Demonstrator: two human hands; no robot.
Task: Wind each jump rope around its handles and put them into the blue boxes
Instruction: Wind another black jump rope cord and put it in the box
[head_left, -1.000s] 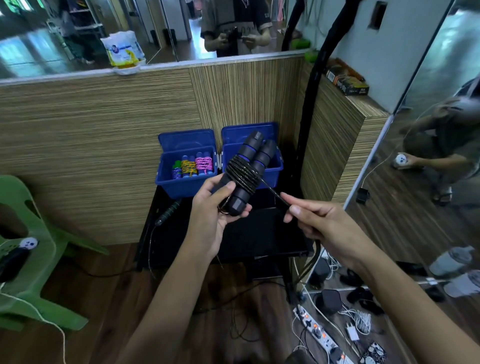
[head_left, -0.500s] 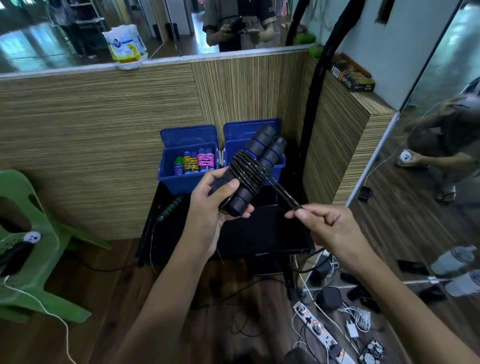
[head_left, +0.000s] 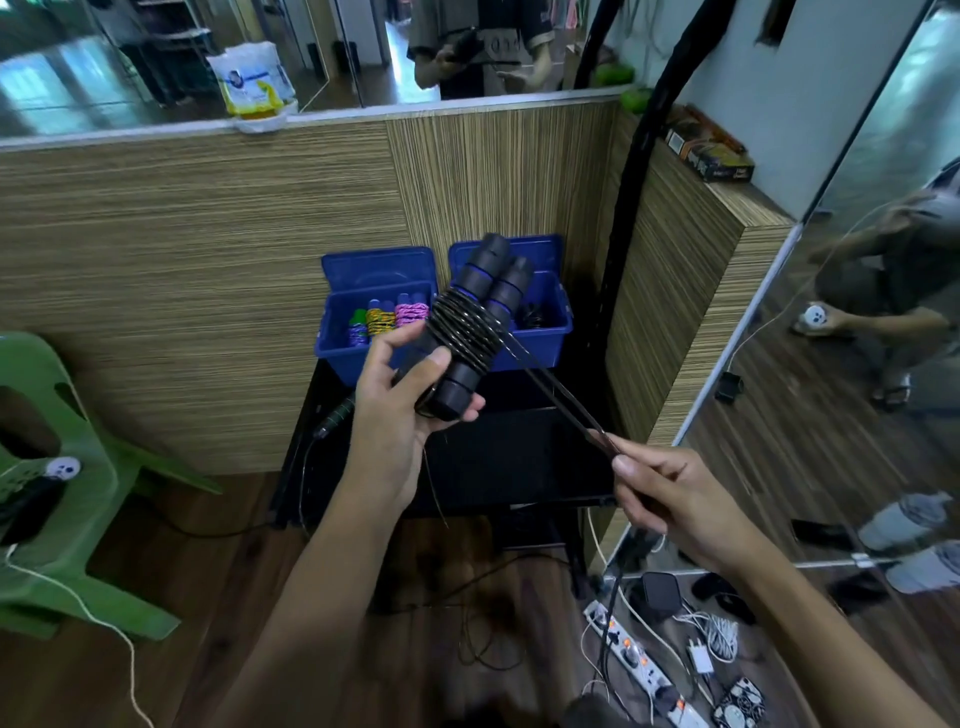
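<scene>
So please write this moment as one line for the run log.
step: winding | left hand: grips black handles | right hand: pinches taut rope | blue boxes: open

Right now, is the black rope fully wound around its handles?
Not fully: coils circle the handles, but a taut length of rope runs to the right hand.

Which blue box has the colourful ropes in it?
The left blue box: green, yellow and pink wound ropes stand inside. The right blue box shows only something dark.
</scene>
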